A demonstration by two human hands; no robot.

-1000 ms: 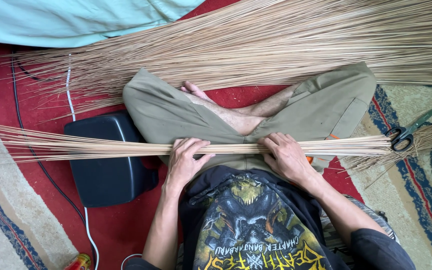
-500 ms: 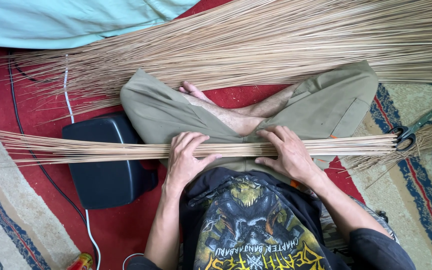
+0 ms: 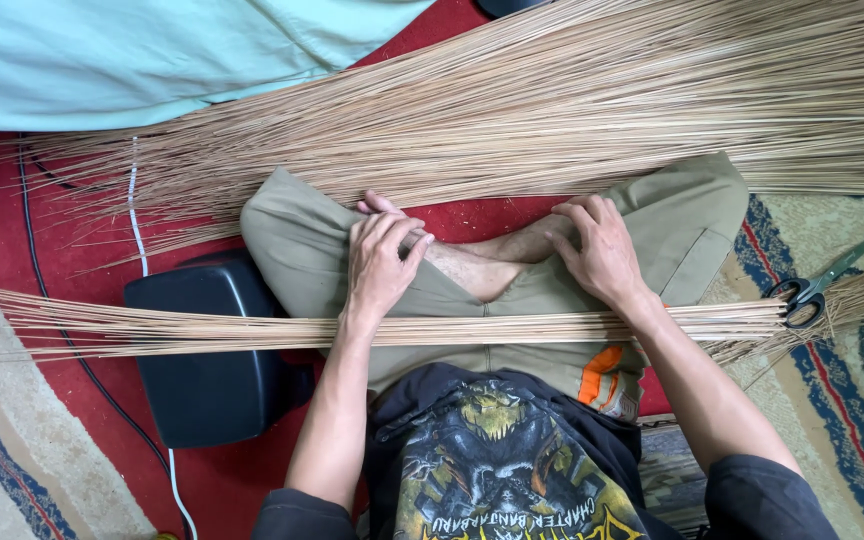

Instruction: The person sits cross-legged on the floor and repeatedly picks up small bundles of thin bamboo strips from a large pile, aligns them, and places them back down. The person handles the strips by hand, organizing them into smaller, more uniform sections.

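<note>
left hand (image 3: 380, 262): flat on crossed legs, centre frame, fingers loose, gripping nothing
right hand (image 3: 600, 247): same, resting open on knee
thin stick bundle (image 3: 252, 328): lying across lap, under both wrists
scissors (image 3: 812, 285): right edge

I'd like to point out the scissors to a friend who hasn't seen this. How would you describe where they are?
Start at the thin bundle of sticks lying across the seated person's lap and follow it toward the right hand side, onto the patterned rug. The scissors lie at that end of the bundle, closed, by its frayed tips. Their dark loop handles and metal blades stand out among all the pale straw.
</note>
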